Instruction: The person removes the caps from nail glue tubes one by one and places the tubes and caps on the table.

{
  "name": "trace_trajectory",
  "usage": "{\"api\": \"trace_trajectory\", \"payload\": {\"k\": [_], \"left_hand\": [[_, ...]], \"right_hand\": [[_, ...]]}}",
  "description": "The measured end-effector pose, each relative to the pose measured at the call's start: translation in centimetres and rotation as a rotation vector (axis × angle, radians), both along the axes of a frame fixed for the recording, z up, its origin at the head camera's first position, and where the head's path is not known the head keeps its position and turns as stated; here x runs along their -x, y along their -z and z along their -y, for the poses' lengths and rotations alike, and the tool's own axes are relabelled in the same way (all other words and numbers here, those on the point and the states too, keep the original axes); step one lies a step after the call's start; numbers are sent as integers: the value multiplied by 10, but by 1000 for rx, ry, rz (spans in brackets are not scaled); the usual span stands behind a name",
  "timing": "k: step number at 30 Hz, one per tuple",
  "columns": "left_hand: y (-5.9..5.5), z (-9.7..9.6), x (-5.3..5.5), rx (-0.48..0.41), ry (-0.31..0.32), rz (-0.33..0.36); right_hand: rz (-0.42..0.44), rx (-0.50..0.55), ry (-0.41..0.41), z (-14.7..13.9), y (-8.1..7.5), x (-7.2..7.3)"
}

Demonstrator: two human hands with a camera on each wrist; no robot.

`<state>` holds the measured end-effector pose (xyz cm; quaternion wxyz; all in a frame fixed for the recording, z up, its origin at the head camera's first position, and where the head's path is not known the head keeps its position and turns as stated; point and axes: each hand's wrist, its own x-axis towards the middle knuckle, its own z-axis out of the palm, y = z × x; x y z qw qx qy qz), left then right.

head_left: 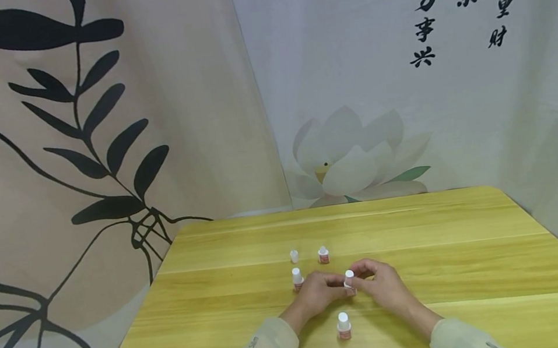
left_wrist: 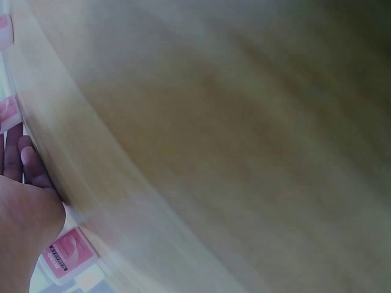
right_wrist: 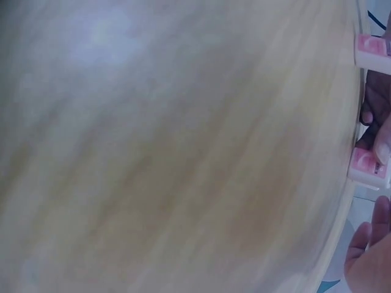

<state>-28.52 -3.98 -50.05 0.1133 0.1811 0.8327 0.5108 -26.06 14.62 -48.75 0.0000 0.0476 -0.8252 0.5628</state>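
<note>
In the head view my left hand (head_left: 320, 293) grips a small nail glue bottle (head_left: 350, 291) with a pink label, upright over the table. From the other side my right hand (head_left: 380, 284) has its thumb and forefinger at the white cap (head_left: 349, 274). The right wrist view shows the held bottle (right_wrist: 368, 163) under a left thumb, with other fingers of the right hand (right_wrist: 369, 256) spread below. A capped bottle (head_left: 297, 278) stands left of the left hand. Nearer the front, between the forearms, is another capped bottle (head_left: 344, 327).
Farther back stands a bottle (head_left: 324, 256) with a narrow, pale top. To its left is a small white piece (head_left: 294, 256), like a loose cap. All stand on a yellow wood-grain table (head_left: 211, 300), with a printed curtain (head_left: 208, 118) behind its far edge.
</note>
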Motion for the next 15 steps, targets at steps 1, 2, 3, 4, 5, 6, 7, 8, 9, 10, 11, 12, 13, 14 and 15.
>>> {"api": "trace_trajectory", "payload": {"k": [1, 2, 3, 4, 5, 6, 7, 8, 9, 10, 11, 12, 13, 14, 15], "left_hand": [[0, 0, 0, 1, -1, 1], [0, 0, 0, 1, -3, 0], [-1, 0, -1, 3, -3, -3], [-1, 0, -1, 4, -3, -6], [-1, 0, -1, 6, -3, -9], [-1, 0, -1, 8, -3, -12], [-1, 0, -1, 8, -3, -15], [-1, 0, -1, 6, -2, -16], [-1, 0, -1, 2, -1, -17], [-1, 0, -1, 0, -1, -17], [-1, 0, -1, -1, -1, -17], [-1, 0, -1, -3, -2, -16], [-1, 0, -1, -4, -2, -14], [-1, 0, -1, -5, -2, -14], [-1, 0, -2, -3, -2, -15]], "right_hand": [[1, -3, 0, 0, 0, 0], [-2, -7, -2, 0, 0, 0], [-6, -10, -5, 1, 0, 0], [-5, -11, -6, 1, 0, 0], [-7, -9, -9, 1, -1, 0], [-8, -9, -13, 1, -1, -1], [-10, -10, -16, 1, -1, -1], [-10, -12, -19, 1, -1, -2], [-10, -12, -21, 1, -2, -2], [-8, -12, -22, 1, -2, -2], [-8, -13, -23, 1, -1, -2], [-7, -16, -22, 1, -1, -2], [-5, -15, -23, 1, -1, -3], [-4, -15, -23, 1, -1, -3], [-3, -15, -23, 1, -1, -3]]}}
